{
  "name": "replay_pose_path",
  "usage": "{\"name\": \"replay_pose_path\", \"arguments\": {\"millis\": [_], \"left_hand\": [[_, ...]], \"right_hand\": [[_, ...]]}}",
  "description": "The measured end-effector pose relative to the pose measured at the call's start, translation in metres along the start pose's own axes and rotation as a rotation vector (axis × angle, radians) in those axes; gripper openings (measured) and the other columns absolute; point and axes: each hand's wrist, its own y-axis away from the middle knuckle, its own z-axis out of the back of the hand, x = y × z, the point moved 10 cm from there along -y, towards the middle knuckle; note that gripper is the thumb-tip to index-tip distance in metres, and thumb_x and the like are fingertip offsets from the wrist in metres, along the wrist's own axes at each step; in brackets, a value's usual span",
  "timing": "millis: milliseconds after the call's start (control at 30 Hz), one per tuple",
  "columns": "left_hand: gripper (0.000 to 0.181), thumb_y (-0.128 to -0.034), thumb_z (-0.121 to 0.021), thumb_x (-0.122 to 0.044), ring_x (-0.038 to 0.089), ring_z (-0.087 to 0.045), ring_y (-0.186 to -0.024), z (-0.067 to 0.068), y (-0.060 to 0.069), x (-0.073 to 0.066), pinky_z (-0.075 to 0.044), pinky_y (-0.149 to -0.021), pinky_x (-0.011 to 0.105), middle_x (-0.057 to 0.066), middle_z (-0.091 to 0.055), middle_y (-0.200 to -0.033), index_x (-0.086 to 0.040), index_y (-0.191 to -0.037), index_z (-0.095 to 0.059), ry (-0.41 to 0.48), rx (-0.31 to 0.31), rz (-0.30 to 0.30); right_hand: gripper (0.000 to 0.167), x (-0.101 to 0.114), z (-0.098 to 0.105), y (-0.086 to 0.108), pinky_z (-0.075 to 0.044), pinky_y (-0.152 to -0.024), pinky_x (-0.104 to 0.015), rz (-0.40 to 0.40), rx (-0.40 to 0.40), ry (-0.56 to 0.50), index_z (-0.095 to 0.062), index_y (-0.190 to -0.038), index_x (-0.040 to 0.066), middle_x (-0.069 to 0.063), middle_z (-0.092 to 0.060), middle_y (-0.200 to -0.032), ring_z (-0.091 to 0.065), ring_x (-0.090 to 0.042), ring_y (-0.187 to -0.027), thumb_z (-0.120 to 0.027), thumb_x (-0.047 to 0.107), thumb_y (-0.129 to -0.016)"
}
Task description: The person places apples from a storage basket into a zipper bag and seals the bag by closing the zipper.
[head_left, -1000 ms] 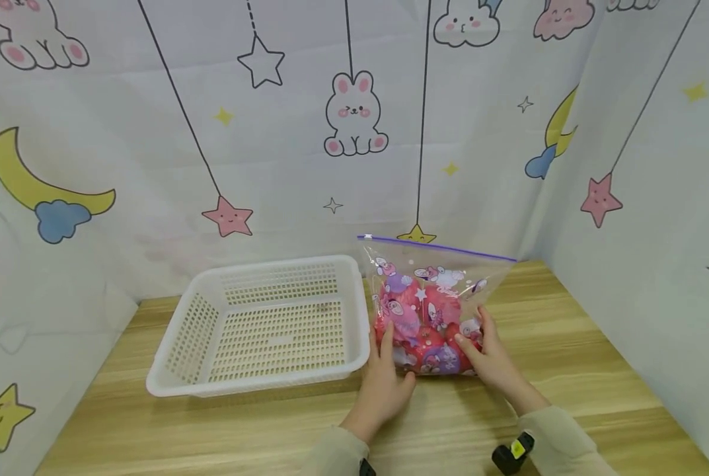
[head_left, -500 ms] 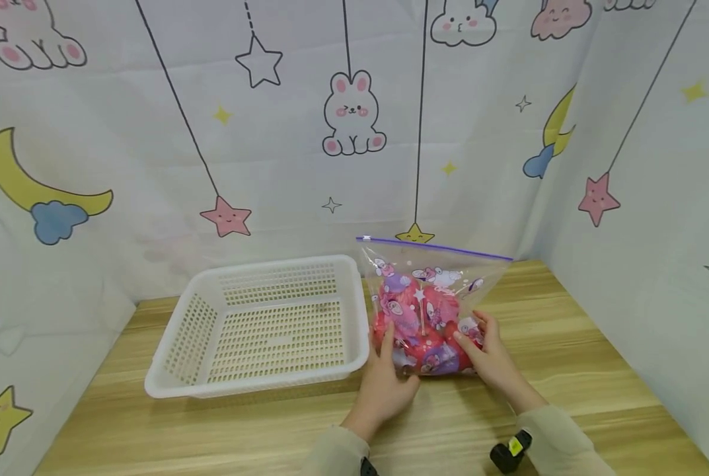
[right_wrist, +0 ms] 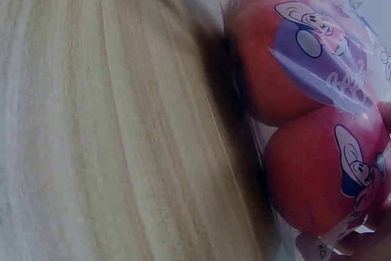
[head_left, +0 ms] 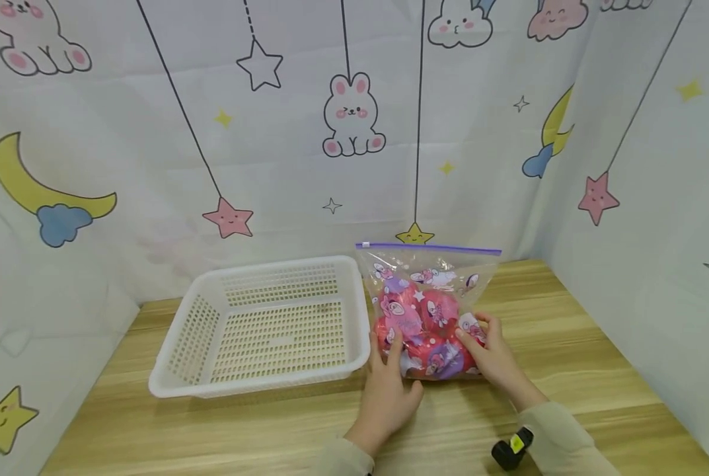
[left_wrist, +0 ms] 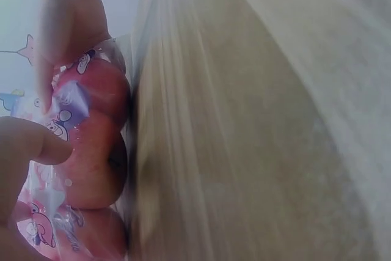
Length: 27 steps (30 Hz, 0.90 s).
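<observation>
A clear zip bag (head_left: 482,274) with a purple zip strip and cartoon prints stands on the table, right of the basket. Several round red fruits (left_wrist: 98,169) that look like apples fill its lower part. My left hand (head_left: 385,396) touches the bag's lower left with fairly straight fingers, the thumb spread low in front. At the lower right, my right hand (head_left: 499,360) holds the bag, thumb on the front and fingers around the side. The right wrist view shows two of the fruits (right_wrist: 299,163) close up through the printed plastic.
A white perforated plastic basket (head_left: 178,377) sits left of the bag, its rim close beside it. Both rest on a wood-grain table (head_left: 259,430). A printed curtain (head_left: 283,172) stands behind and along the sides. A black device (head_left: 511,449) sits at the right wrist.
The bag's zip edge has dropped slightly and its right end has shifted left. My left hand has moved slightly to the right; my right hand stays nearly in place.
</observation>
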Motion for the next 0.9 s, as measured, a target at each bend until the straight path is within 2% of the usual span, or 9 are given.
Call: {"name": "replay_pose_path", "arguments": {"millis": [133,233,467,700,800,900], "left_hand": [[0.091,-0.074,-0.071,-0.021,0.055,-0.033,-0.128,0.003,0.003,-0.005,-0.042,-0.095,0.061,0.031,-0.005,-0.154,-0.024,-0.151,-0.023,-0.033,-0.017,-0.019],[0.089,-0.0738,-0.07,-0.02,0.054,-0.031,-0.13,0.005,0.006,-0.009,-0.041,-0.096,0.061,0.031,-0.007,-0.153,-0.022,-0.15,-0.026,-0.049,-0.026,-0.024],[0.085,-0.0737,-0.072,-0.02,0.054,-0.03,-0.131,0.009,0.008,-0.015,-0.039,-0.098,0.061,0.032,-0.009,-0.152,-0.02,-0.149,-0.031,-0.076,-0.029,-0.001],[0.079,-0.0755,-0.073,-0.022,0.056,-0.034,-0.128,0.013,0.011,-0.027,-0.041,-0.097,0.061,0.037,-0.015,-0.148,-0.013,-0.145,-0.037,-0.139,-0.012,-0.008],[0.078,-0.0752,-0.073,-0.023,0.055,-0.041,-0.121,0.015,0.013,-0.033,-0.046,-0.092,0.059,0.039,-0.02,-0.145,-0.01,-0.144,-0.04,-0.185,-0.01,-0.012],[0.077,-0.0738,-0.074,-0.024,0.054,-0.046,-0.116,0.017,0.013,-0.036,-0.045,-0.092,0.058,0.04,-0.024,-0.143,-0.009,-0.142,-0.042,-0.226,-0.017,-0.02]], "right_hand": [[0.07,0.0,0.001,0.001,-0.046,-0.095,-0.048,0.006,-0.024,0.005,-0.018,-0.142,0.006,-0.031,-0.045,-0.135,-0.055,-0.04,-0.115,-0.049,0.047,-0.095],[0.07,0.0,0.003,0.002,-0.048,-0.092,-0.048,0.0,-0.046,0.015,-0.019,-0.142,0.007,-0.03,-0.05,-0.129,-0.057,-0.038,-0.111,-0.05,0.048,-0.094],[0.074,0.001,0.007,0.005,-0.041,-0.096,-0.057,-0.046,-0.067,0.086,-0.02,-0.141,0.007,-0.033,-0.049,-0.128,-0.053,-0.042,-0.113,-0.048,0.055,-0.092],[0.068,0.002,0.009,0.006,-0.045,-0.089,-0.054,-0.068,-0.061,0.168,-0.03,-0.132,0.004,-0.032,-0.052,-0.123,-0.056,-0.04,-0.107,-0.045,0.057,-0.092],[0.065,0.003,0.009,0.007,-0.047,-0.087,-0.053,-0.075,-0.052,0.192,-0.033,-0.129,0.002,-0.032,-0.054,-0.12,-0.057,-0.039,-0.105,-0.044,0.056,-0.093],[0.062,0.002,0.01,0.008,-0.048,-0.083,-0.05,-0.088,-0.046,0.207,-0.037,-0.125,0.001,-0.03,-0.057,-0.116,-0.058,-0.035,-0.101,-0.044,0.054,-0.094]]}}
